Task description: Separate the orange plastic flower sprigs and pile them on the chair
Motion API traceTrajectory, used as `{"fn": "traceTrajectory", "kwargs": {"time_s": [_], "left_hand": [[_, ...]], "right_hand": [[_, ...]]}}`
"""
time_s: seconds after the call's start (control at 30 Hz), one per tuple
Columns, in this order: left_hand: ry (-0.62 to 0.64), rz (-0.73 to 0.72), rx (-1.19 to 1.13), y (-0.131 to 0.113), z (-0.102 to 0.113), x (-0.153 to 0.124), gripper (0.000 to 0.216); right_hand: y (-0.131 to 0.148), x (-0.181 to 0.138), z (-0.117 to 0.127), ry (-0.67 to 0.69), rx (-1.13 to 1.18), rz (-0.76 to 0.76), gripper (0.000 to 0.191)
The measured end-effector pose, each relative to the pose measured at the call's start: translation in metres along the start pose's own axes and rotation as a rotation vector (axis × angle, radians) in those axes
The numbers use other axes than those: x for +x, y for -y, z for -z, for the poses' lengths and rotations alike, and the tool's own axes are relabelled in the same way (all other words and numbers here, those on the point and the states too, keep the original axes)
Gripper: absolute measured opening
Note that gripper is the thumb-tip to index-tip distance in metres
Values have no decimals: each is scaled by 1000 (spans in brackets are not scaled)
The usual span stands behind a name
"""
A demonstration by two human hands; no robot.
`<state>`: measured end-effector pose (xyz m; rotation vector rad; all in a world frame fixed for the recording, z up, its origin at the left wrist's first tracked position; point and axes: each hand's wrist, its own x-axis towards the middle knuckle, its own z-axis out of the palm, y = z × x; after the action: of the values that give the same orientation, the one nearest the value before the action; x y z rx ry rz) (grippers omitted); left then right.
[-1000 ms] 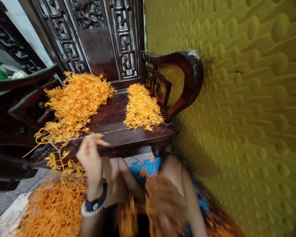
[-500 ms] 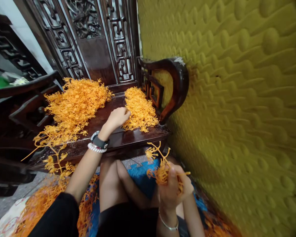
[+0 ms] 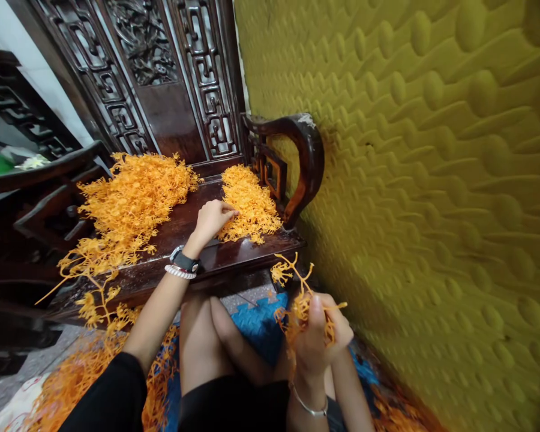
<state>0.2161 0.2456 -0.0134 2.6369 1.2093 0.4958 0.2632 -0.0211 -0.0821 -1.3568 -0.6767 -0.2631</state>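
My left hand (image 3: 210, 219) reaches onto the dark wooden chair seat (image 3: 193, 213), fingers curled at the edge of the small pile of orange pieces (image 3: 248, 204); whether it holds anything is hidden. A watch and a white bracelet sit on that wrist. My right hand (image 3: 317, 336) is low over my lap, closed round a branched orange plastic sprig (image 3: 292, 294) that sticks up from the fist. A big tangled heap of orange sprigs (image 3: 132, 198) lies on the left of the seat.
More orange sprigs (image 3: 85, 366) spill onto the floor at lower left. The chair's carved back (image 3: 162, 78) and curved armrest (image 3: 303, 150) stand ahead. A padded yellow wall (image 3: 432, 210) closes the right side. My knees and a blue mat (image 3: 256, 318) lie below.
My left hand went from in front of the seat edge up onto the seat, to the small pile. My right hand rose from my lap with the sprig, then held still.
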Motion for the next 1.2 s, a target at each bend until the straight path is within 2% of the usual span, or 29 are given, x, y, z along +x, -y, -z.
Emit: {"fn": "traceTrajectory", "kwargs": {"time_s": [0.13,0.33,0.43,0.5,0.57,0.67,0.77,0.9,1.0,1.13,1.2], "left_hand": [[-62,-5,-28,-4,0,-9,46],[-14,-90,-40,-10,8,-21,51],[-30,-151,-210,-17,14,-36,53],[32,-254,-477,-25,17,-55,48],[171,-366,-691,-34,19,-79,45],[272,-411,-748,-44,19,-112,36],[214,-343,-761,-43,19,-131,36],[33,-281,-767,-30,27,-133,35],[4,-283,-806,-26,32,-130,32],[15,-290,-912,-33,35,-126,29],[5,-281,-956,-37,34,-123,27]], "right_hand": [[2,2,-3,61,-4,10,29],[-1,4,-8,90,81,-91,29],[-4,2,-8,109,81,-126,30],[-5,2,-9,121,86,-152,30],[-5,3,-10,153,91,-146,29],[-3,8,-9,271,78,-53,23],[-2,11,-7,397,59,33,20],[1,6,-10,496,8,234,15],[4,-5,-20,444,77,366,17],[7,-16,-32,284,292,303,24],[6,-17,-34,251,338,282,23]]}}
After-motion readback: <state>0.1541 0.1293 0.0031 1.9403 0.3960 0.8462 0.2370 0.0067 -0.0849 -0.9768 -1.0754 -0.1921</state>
